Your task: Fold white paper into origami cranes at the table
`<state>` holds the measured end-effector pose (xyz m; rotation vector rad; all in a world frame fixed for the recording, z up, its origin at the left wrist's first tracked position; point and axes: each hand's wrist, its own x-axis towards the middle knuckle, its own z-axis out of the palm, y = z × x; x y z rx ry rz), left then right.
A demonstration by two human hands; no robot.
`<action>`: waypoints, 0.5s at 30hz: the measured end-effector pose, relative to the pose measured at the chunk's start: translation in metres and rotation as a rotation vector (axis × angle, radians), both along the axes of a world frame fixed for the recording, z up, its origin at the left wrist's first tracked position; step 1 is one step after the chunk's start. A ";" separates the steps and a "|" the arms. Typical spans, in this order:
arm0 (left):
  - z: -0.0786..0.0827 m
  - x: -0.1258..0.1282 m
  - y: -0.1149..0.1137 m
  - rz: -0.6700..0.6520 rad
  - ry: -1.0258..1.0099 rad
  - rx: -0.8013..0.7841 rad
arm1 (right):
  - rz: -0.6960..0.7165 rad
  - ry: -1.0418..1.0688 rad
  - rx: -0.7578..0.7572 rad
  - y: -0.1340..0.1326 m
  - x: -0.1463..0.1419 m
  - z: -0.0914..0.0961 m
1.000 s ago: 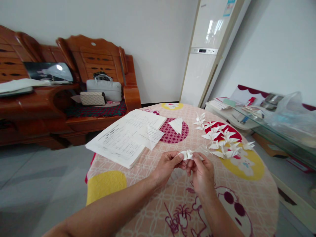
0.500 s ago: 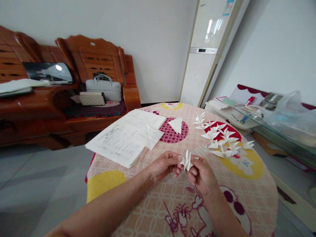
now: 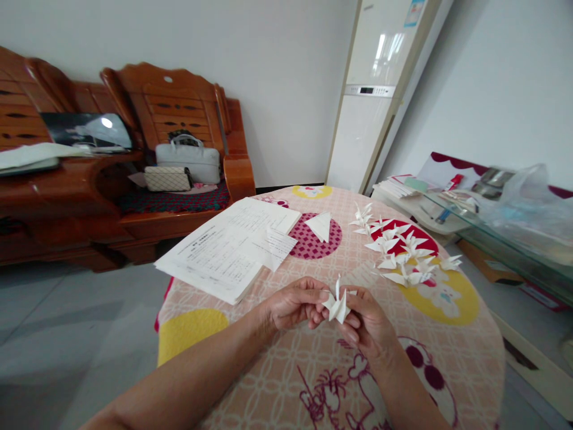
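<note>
Both my hands meet over the round table (image 3: 461, 364) with its patterned pink cloth. Between them stands a small white folded paper crane (image 3: 337, 302), its points upward. My left hand (image 3: 293, 303) pinches its left side with thumb and fingers. My right hand (image 3: 367, 319) pinches its right side. Several finished white paper cranes (image 3: 398, 246) lie in a cluster to the right, just beyond my hands. A folded white paper triangle (image 3: 321, 226) lies on a red dotted circle further back.
A stack of printed sheets (image 3: 226, 248) lies on the table's left. Behind stand a wooden sofa (image 3: 179, 113) with bags (image 3: 188, 162), a tall white air conditioner (image 3: 371, 95), and a cluttered glass-topped unit (image 3: 492, 221) at right.
The paper crane was lying flat between my fingers; it now stands upright with its points up. Both hands have drawn slightly nearer to me.
</note>
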<state>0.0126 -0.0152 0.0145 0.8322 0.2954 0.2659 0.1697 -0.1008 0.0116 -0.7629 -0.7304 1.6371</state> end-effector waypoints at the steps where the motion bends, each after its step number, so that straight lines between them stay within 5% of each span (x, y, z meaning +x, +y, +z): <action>1: 0.000 0.000 0.000 -0.009 0.001 0.006 | 0.006 -0.004 0.002 0.000 0.000 0.000; 5: 0.002 0.000 0.000 0.003 -0.002 0.045 | -0.023 -0.025 0.014 0.001 -0.002 0.001; 15: 0.009 0.004 0.000 0.331 -0.032 0.296 | -0.372 -0.092 0.124 0.007 -0.005 0.004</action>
